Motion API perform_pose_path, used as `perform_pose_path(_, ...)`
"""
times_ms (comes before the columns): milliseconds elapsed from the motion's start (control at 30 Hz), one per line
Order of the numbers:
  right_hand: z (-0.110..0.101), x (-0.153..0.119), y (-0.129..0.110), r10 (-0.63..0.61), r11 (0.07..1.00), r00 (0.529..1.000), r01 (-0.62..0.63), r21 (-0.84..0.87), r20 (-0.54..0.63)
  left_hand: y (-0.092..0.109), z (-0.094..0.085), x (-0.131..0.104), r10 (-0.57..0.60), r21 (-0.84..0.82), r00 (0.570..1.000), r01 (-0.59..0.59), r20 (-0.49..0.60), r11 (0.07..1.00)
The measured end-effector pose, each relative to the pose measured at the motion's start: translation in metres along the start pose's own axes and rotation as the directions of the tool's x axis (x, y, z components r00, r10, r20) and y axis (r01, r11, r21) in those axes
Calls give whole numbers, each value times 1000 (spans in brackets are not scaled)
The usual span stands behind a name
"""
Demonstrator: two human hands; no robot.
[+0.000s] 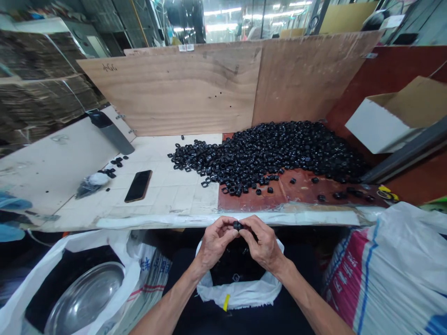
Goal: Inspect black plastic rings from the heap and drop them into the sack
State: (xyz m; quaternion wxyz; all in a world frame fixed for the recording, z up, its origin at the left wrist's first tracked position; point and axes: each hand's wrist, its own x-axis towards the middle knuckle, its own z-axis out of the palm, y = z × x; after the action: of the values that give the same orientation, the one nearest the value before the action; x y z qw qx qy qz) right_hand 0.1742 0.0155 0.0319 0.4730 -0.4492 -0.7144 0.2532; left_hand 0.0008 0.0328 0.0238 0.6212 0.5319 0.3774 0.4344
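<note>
Between the fingertips of both hands is a small black plastic part (238, 225), just in front of the table edge. My left hand (217, 239) pinches it from the left, and my right hand (260, 242) pinches it from the right. Below the hands, an open white sack (240, 293) with dark contents sits between the legs. Beyond the hands, a large heap of small black parts (275, 149) spreads over the white and red tabletop, with a few loose pieces near its front edge.
A phone (138, 186) and a plastic bag (92, 184) lie on the table's left side. A metal bowl (87, 298) rests in a sack at lower left. A full white sack (401, 270) stands at right, below an open carton (387, 121). Wooden boards (195, 88) back the table.
</note>
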Motion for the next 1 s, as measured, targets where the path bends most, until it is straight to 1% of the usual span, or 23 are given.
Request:
perform_pose_path(67,3,-2,0,3,1000,1000,-3,6,-4,-1,-1,0,22,33,1000,-21,-2,999)
perform_pose_path(133,8,-5,2,164,986,986,-163,37,-10,-1,-3,-1,154,185,988,-150,-6,971)
perform_pose_path(200,13,-8,3,375,919,926,-377,115,40,-2,-3,-2,284,324,959,-272,10,906)
perform_pose_path(233,14,-10,4,445,882,893,-450,141,70,-2,-2,-3,299,348,954,-286,16,893)
perform_pose_path(267,15,-12,4,473,865,878,-480,147,77,-2,-2,-3,270,329,963,-260,13,908)
perform_pose_path(300,14,-13,3,455,879,888,-459,132,57,-1,-1,-3,206,272,978,-200,3,941)
perform_pose_path(333,14,-14,2,394,913,919,-394,102,23,-1,0,-4,119,191,993,-117,2,975)
perform_pose_path(400,11,-16,1,212,977,976,-210,36,-43,0,0,-4,-26,41,999,25,29,999)
perform_pose_path(433,11,-17,1,149,989,987,-148,23,-53,0,0,-5,-47,12,998,46,37,999)
perform_pose_path(467,10,-17,1,139,990,989,-138,35,-44,1,0,-5,-27,32,999,26,34,999)
perform_pose_path(500,10,-18,1,185,980,982,-183,72,-20,1,0,-6,23,87,999,-25,24,996)
perform_pose_path(567,11,-19,3,354,916,933,-361,176,68,1,-1,-7,139,219,990,-136,3,966)
perform_pose_path(600,11,-19,4,418,877,902,-432,212,107,2,-1,-7,158,245,987,-153,2,957)
perform_pose_path(633,11,-19,4,442,860,889,-458,224,120,2,-1,-7,134,229,991,-132,7,964)
perform_pose_path(667,11,-20,5,420,876,902,-432,212,103,3,-1,-7,75,176,997,-77,19,981)
perform_pose_path(733,10,-20,4,283,949,959,-283,141,15,2,-1,-8,-57,51,996,54,68,997)
perform_pose_path(767,11,-21,4,219,971,975,-215,108,-27,2,0,-8,-83,24,993,81,82,996)
perform_pose_path(800,12,-21,4,197,976,979,-191,100,-52,0,0,-9,-65,41,995,62,79,997)
perform_pose_path(833,13,-21,3,234,966,970,-226,125,-59,-2,0,-9,-3,98,998,-3,64,995)
perform_pose_path(867,15,-21,3,321,934,946,-309,177,-43,-4,0,-10,88,179,995,-96,50,979)
perform_pose_path(933,18,-21,3,510,812,858,-504,296,60,-8,0,-11,259,336,964,-262,54,905)
perform_pose_path(967,18,-21,3,557,762,824,-558,327,108,-9,0,-11,295,377,954,-294,57,878)
perform_pose_path(1000,18,-21,2,561,755,819,-566,331,122,-9,1,-11,285,379,957,-282,48,881)
